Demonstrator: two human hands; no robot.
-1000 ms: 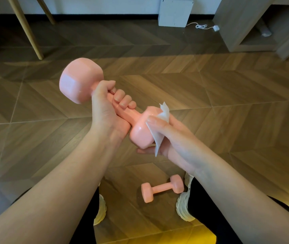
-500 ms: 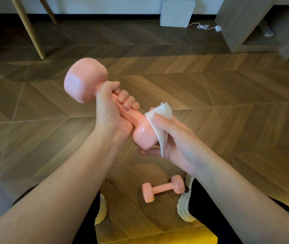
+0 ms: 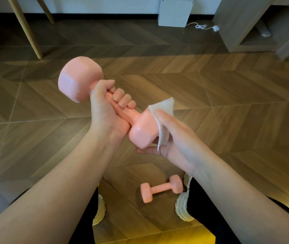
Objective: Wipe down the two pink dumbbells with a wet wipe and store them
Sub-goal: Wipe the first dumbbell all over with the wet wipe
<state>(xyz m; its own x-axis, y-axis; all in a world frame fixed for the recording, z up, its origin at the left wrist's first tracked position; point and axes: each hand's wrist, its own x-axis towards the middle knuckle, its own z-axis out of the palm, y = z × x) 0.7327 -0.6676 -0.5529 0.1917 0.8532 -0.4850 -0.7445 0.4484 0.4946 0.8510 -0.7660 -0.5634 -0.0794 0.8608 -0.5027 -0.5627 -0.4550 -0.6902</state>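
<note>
left hand (image 3: 105,110) clenches dumbbell (image 3: 80,80) handle, mid-air | right hand (image 3: 179,136) grips wipe (image 3: 163,110), now slid higher round near head | first wipe-down unfinished | second dumbbell (image 3: 161,188) on floor (image 3: 228,120) beside right shoe (image 3: 184,208)

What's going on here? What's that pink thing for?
Someone is cleaning a pink dumbbell. The left hand grips its handle, and the right hand presses a wet wipe against its lower end. The second dumbbell lies on the floor between the person's shoes.
</note>
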